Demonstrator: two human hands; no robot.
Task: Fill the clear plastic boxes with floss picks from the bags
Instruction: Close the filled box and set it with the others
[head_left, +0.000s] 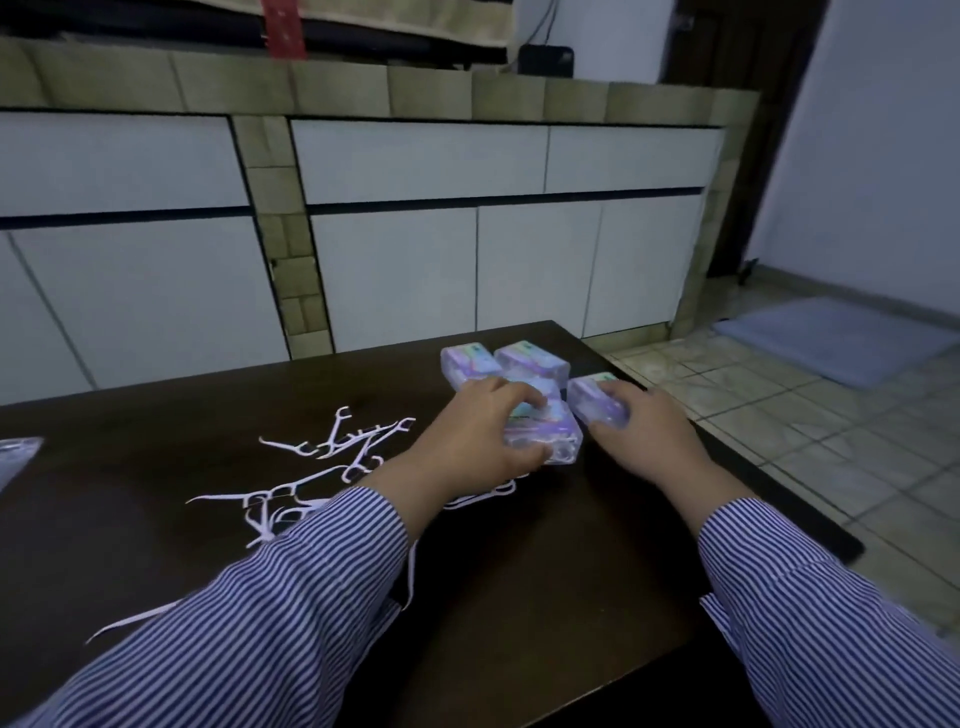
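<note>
Here, at the far right corner of my dark wooden table (519, 597):

Left hand: my left hand (470, 441) curls over the nearest clear plastic box (545, 434), fingers on its far top edge and thumb at its near corner, a grip that seems meant to steady it or draw it toward me.

Right hand: my right hand (649, 431) wraps around a second box (592, 402) just to the right, fingers closed along its side, probably to move it in with the group or pull it clear.

Other boxes: two more boxes (501, 361) sit behind, touching each other at the far edge; their labels and pale contents show through, but whether they are full I cannot tell.

Floss picks: loose white floss picks (317, 467) lie scattered left of the hands, spread flat, handy for gathering; some pass under my striped left sleeve (249, 623).

Bag: a clear packet's corner (18, 452) shows at the far left edge, well apart from the boxes; likely one of the supply bags.

Stage: judging by the scatter, filling is underway, with picks yet to be boxed.

Risk: the boxes sit near the table edge, so a careless push could tip one off.
</note>
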